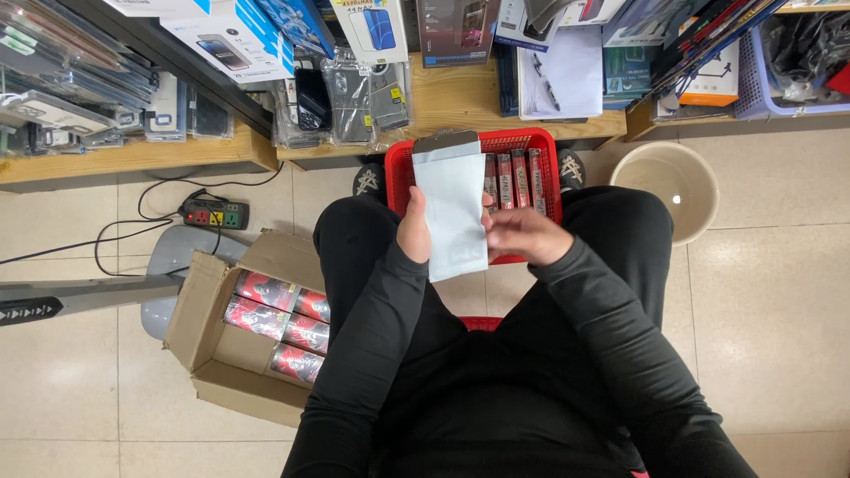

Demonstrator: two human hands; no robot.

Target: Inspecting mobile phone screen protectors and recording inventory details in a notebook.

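Currently pale blue flat paper packet gripped by left hand, right hand fingers pinched on packet edge, over red plastic mesh basket. Sorting step judged; steady grip needed.

left hand gripping, right hand pinching, forearms converging

Bright, even overhead light is washing the whole scene, bouncing soft glare off the glossy beige floor tiles and a hot spot inside the round cream plastic bucket. Shadows are staying faint, focus is looking sharp, edges are bending slightly.
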